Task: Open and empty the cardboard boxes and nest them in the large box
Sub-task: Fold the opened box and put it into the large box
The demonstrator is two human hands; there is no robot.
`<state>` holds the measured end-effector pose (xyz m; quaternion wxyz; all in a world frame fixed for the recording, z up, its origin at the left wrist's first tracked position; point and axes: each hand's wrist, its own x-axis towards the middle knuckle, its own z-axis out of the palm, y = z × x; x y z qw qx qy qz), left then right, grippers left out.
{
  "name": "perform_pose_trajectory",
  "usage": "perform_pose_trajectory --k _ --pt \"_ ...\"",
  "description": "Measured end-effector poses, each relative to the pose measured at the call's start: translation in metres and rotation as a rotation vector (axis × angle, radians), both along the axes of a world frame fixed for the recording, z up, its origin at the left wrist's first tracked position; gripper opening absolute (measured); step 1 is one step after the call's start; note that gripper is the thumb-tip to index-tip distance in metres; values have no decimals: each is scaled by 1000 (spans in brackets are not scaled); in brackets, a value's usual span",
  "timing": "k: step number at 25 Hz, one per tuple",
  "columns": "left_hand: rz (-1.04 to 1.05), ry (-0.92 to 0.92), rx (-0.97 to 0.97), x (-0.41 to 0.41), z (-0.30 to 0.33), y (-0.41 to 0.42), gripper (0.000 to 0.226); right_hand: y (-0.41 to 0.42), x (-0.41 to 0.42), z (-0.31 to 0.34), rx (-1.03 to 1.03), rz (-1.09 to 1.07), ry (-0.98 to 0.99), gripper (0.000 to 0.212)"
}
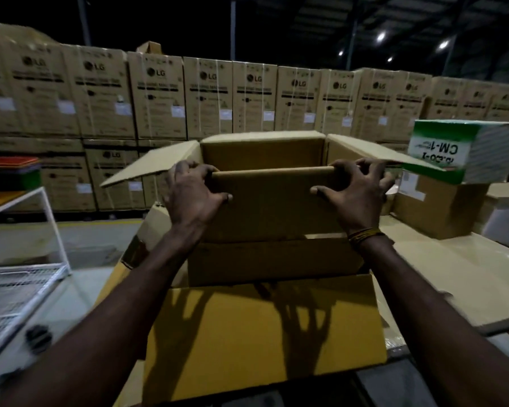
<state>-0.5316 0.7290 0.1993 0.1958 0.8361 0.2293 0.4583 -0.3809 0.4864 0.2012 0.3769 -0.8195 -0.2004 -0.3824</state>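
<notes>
An open brown cardboard box is held up in front of me, its side flaps spread left and right. My left hand grips the left end of its near top edge, fingers curled over the rim. My right hand grips the right end of the same edge. The box sits partly down inside a larger open cardboard box whose near flap hangs toward me. The inside of the held box is dark, and its contents cannot be seen.
On the pale table to the right stand a brown carton with a green and white box on top. A white wire rack stands at the left. Stacked LG cartons wall the background.
</notes>
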Motion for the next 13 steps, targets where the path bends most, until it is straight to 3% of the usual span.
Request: perform_pose_trajectory --k 13 --pt "9 240 -49 55 10 31 66 27 51 -6 -136 -17 269 65"
